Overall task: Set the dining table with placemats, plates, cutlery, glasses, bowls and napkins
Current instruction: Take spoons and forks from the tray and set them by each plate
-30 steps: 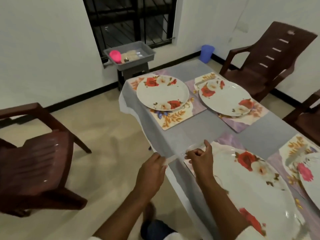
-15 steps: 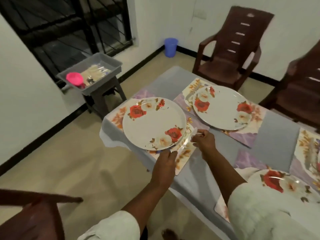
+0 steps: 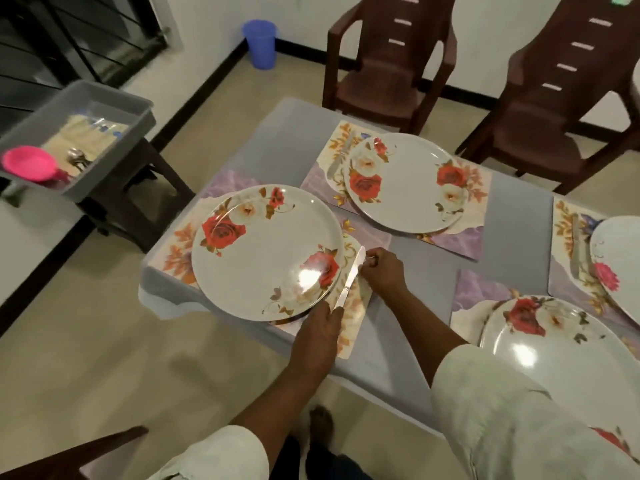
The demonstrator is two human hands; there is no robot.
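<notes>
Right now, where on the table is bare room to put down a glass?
Bare grey cloth lies between the far plate's placemat and the right-edge placemat, and at the far corner. Beside the near plate it is crowded: knife, both hands.

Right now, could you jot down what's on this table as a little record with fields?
Table: grey cloth-covered table
Placemats: four floral ones in view
Plates: four rose-patterned, one per placemat
Nearest-corner plate: rose plate on a floral placemat
Knife: knife lying on that placemat, right of the plate
Left hand: left hand holds the knife's handle end
Right hand: right hand pinches near the blade tip
Other knives: one beside the far plate, one beside the plate at the right edge
Side stand: grey tray with pink bowl
</notes>
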